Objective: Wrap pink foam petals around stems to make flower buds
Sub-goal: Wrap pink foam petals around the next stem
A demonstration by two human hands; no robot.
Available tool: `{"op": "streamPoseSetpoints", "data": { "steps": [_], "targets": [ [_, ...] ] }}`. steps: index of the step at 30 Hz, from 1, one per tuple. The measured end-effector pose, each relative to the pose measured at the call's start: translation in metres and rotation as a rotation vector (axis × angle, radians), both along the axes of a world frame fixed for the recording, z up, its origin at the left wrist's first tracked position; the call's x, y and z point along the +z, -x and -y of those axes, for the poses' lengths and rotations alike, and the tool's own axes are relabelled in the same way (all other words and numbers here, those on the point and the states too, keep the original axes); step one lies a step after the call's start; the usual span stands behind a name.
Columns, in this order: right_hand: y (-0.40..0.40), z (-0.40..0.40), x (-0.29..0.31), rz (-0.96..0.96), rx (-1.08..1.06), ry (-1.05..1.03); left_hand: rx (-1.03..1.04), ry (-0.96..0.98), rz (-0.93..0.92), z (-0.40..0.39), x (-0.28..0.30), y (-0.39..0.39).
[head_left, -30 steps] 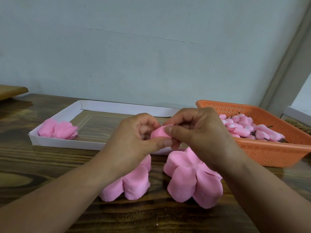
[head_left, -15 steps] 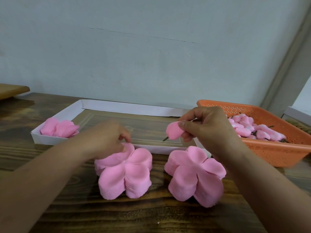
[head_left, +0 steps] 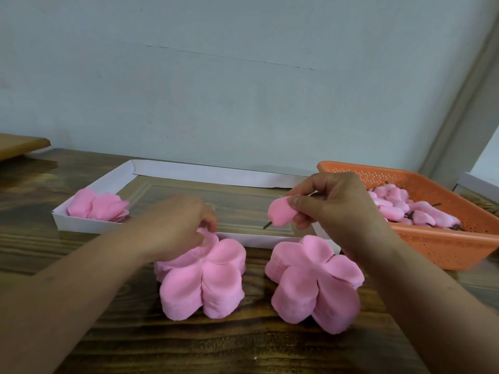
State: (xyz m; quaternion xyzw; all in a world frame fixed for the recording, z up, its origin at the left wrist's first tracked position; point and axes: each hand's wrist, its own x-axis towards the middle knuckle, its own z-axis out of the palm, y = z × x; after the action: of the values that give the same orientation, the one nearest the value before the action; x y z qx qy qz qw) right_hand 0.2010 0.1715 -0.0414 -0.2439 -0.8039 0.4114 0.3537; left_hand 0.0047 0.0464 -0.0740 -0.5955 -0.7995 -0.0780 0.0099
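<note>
Up above the table's middle, a pink bud (head_left: 280,215) with a dark stem (head_left: 267,225) poking from its lower end is pinched between the right hand's (head_left: 334,209) thumb and fingers. Lower left, the left hand (head_left: 175,225) rests its curled fingers on the left petal stack (head_left: 202,276), pinching its top layer. Just beside it stands the right petal stack (head_left: 313,282). Behind, a white tray (head_left: 216,174) holds loose petals (head_left: 97,207); the orange basket (head_left: 445,244) holds finished buds (head_left: 410,209). No writing is legible.

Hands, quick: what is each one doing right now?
Left hand: pinching the top petal of the left petal stack.
Right hand: holding a wrapped bud on its stem.
</note>
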Motion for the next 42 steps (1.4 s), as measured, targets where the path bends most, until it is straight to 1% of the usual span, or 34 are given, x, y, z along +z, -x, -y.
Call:
{"op": "streamPoseSetpoints", "data": {
  "steps": [5,8,17,19,21,25,28,30,32,35,37,40,42],
  "targets": [
    [0.000,0.001,0.000,-0.006,0.006,0.000,-0.002,-0.014,-0.024,-0.001,-0.002,0.000],
    [0.000,0.002,0.001,-0.010,0.015,0.003,-0.043,-0.030,-0.048,-0.001,-0.001,0.000],
    [0.000,0.004,0.002,-0.023,0.018,0.013,-0.056,-0.053,-0.033,0.003,0.004,-0.002],
    [0.000,0.005,0.003,-0.022,0.025,0.009,-0.085,-0.042,0.000,0.005,0.007,-0.003],
    [0.000,0.008,0.003,-0.024,0.043,0.007,-0.100,-0.010,0.099,0.008,0.010,-0.006],
    [-0.001,0.014,0.006,-0.041,0.080,0.010,-0.060,0.147,0.209,0.010,0.015,-0.006],
    [-0.002,0.016,0.007,-0.044,0.089,0.011,-0.067,0.196,0.386,0.013,0.022,-0.004],
    [-0.001,0.018,0.008,-0.053,0.095,0.012,-0.063,0.149,0.471,0.015,0.026,-0.003],
    [-0.001,0.021,0.010,-0.088,0.102,0.011,-0.048,0.003,0.617,0.016,0.029,-0.008],
    [-0.004,0.025,0.014,-0.156,0.122,0.000,0.007,-0.275,1.015,0.015,0.029,-0.018],
    [-0.005,0.029,0.017,-0.197,0.131,-0.015,0.054,-0.373,1.214,0.011,0.026,-0.025],
    [-0.006,0.032,0.019,-0.233,0.129,-0.033,0.155,-0.485,1.400,0.005,0.023,-0.038],
    [-0.007,0.032,0.018,-0.231,0.132,-0.028,0.223,-0.540,1.479,0.003,0.022,-0.043]
  ]
}}
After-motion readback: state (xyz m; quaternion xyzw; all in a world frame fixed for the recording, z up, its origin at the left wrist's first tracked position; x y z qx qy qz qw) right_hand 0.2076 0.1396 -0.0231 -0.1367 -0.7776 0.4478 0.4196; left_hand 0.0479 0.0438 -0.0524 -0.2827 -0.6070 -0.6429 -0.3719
